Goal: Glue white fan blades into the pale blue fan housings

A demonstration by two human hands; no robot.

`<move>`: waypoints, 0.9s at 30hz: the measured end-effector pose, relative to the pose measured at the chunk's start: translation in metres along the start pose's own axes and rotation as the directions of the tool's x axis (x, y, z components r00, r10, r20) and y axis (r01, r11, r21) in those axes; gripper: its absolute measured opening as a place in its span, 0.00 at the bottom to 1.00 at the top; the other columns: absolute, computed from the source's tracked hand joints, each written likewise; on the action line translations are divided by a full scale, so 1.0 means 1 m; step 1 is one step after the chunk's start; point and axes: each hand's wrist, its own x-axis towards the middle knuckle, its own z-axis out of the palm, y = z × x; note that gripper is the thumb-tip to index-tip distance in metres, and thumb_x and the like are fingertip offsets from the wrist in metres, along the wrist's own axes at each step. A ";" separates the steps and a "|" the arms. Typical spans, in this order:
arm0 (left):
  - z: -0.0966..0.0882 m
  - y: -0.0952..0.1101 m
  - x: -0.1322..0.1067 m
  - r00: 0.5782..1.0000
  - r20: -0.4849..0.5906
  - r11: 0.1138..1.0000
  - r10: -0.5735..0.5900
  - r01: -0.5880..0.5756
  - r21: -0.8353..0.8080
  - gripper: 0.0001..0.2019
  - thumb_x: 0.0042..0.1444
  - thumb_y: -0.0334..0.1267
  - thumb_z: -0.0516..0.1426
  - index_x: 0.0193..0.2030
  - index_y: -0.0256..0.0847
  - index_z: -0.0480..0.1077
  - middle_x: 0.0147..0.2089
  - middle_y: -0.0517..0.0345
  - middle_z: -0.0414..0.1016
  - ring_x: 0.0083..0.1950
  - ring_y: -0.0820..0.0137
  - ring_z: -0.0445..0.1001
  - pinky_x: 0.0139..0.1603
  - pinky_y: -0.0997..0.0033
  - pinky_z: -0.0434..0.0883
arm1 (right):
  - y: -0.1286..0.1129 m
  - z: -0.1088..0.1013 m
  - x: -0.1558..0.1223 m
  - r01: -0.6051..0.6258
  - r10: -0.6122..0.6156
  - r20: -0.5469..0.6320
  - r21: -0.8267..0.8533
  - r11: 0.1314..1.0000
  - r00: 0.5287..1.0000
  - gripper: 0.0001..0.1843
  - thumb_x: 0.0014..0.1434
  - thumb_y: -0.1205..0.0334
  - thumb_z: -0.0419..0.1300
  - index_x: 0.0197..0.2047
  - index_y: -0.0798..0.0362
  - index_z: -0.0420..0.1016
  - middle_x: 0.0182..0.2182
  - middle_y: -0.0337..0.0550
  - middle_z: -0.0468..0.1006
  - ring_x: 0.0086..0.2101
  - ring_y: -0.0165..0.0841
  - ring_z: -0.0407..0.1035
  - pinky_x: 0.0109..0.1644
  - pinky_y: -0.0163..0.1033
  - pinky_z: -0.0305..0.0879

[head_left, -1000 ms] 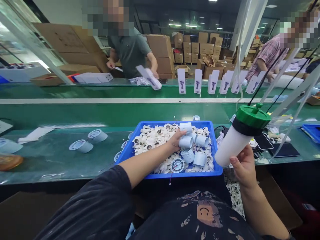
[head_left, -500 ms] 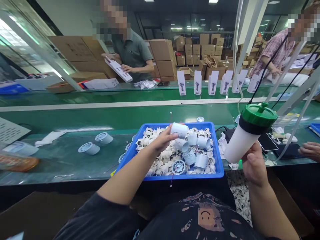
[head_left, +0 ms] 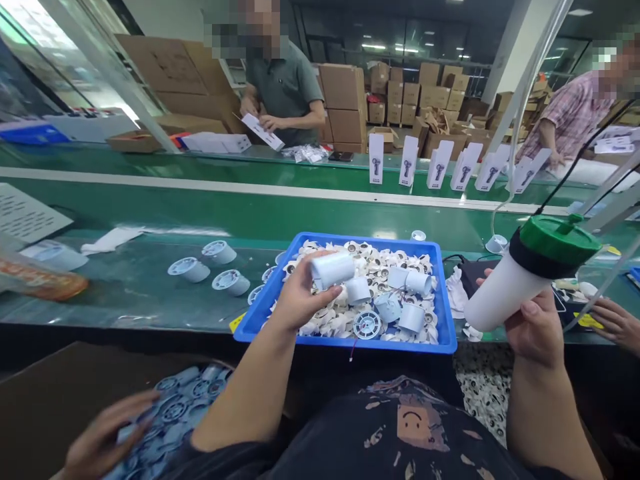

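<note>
My left hand [head_left: 295,293] is closed around a light-blue plastic cylinder [head_left: 333,268], held tilted over the left part of a blue tray [head_left: 445,343]. White finned fan wheels [head_left: 320,320] fill this tray, and several more light-blue cylinders [head_left: 413,319] lie on top; one [head_left: 367,325] shows its spoked end and a thin wire. To the right of the tray, my right hand [head_left: 537,327] grips a white bottle [head_left: 505,293] with a black band and a green cap. The bottle slants down to the left, and its lower tip is apart from the cylinder.
Light-blue cylinders [head_left: 189,269] stand on the bench left of the tray. Another person's hand [head_left: 113,427] reaches over a box of such cylinders at lower left; another hand [head_left: 617,320] rests at the right edge. Beyond the green belt [head_left: 280,213] stand white cartons [head_left: 376,159] and two people.
My left hand holds its cylinder lower and more to the left of the tray. Another person's hand has appeared at lower left, and one more cylinder stands on the bench. The view has shifted.
</note>
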 end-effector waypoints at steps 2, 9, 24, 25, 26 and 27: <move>0.000 0.001 -0.015 0.995 -0.087 0.984 0.050 -0.064 -0.168 0.37 0.36 0.47 0.71 0.55 0.51 0.66 0.50 0.56 0.70 0.45 0.62 0.72 0.44 0.65 0.73 | -0.004 -0.001 -0.002 0.012 -0.012 -0.035 -0.017 1.000 0.999 0.30 0.43 0.45 0.74 0.49 0.40 0.72 0.44 0.42 0.80 0.42 0.45 0.77 0.47 0.55 0.75; -0.020 0.006 -0.041 0.978 0.122 0.911 -0.169 0.202 -0.359 0.27 0.34 0.43 0.71 0.46 0.56 0.75 0.40 0.56 0.73 0.33 0.65 0.69 0.32 0.62 0.70 | -0.021 0.019 -0.008 0.003 0.000 0.062 -0.047 0.999 0.998 0.34 0.42 0.35 0.70 0.47 0.46 0.73 0.48 0.50 0.79 0.42 0.46 0.77 0.41 0.53 0.76; 0.036 0.009 -0.053 0.773 0.492 0.746 -0.401 0.587 -0.314 0.35 0.45 0.69 0.57 0.57 0.54 0.70 0.52 0.49 0.76 0.40 0.57 0.75 0.49 0.46 0.76 | -0.016 0.060 -0.007 -0.036 0.025 0.095 0.115 0.993 0.995 0.42 0.41 0.39 0.73 0.55 0.41 0.60 0.43 0.38 0.79 0.41 0.39 0.78 0.44 0.49 0.78; 0.035 0.010 -0.054 0.776 0.516 0.764 -0.363 0.565 -0.312 0.34 0.43 0.65 0.62 0.57 0.56 0.70 0.53 0.51 0.76 0.42 0.55 0.76 0.51 0.44 0.75 | -0.019 0.058 -0.008 -0.055 0.042 0.103 0.120 0.991 0.994 0.42 0.40 0.39 0.73 0.54 0.42 0.61 0.42 0.39 0.79 0.40 0.39 0.78 0.42 0.48 0.78; 0.033 0.011 -0.054 0.781 0.536 0.782 -0.319 0.537 -0.317 0.34 0.41 0.60 0.65 0.57 0.58 0.69 0.53 0.53 0.75 0.44 0.54 0.77 0.53 0.44 0.74 | -0.023 0.055 -0.009 -0.076 0.062 0.111 0.126 0.989 0.992 0.41 0.39 0.39 0.73 0.52 0.44 0.63 0.41 0.39 0.79 0.39 0.38 0.78 0.41 0.47 0.78; 0.032 0.013 -0.055 0.784 0.558 0.800 -0.271 0.506 -0.323 0.34 0.40 0.56 0.67 0.57 0.59 0.69 0.53 0.54 0.76 0.46 0.52 0.77 0.54 0.44 0.73 | -0.026 0.052 -0.011 -0.100 0.083 0.125 0.138 0.985 0.989 0.40 0.39 0.39 0.73 0.50 0.46 0.65 0.40 0.40 0.80 0.37 0.37 0.78 0.39 0.46 0.78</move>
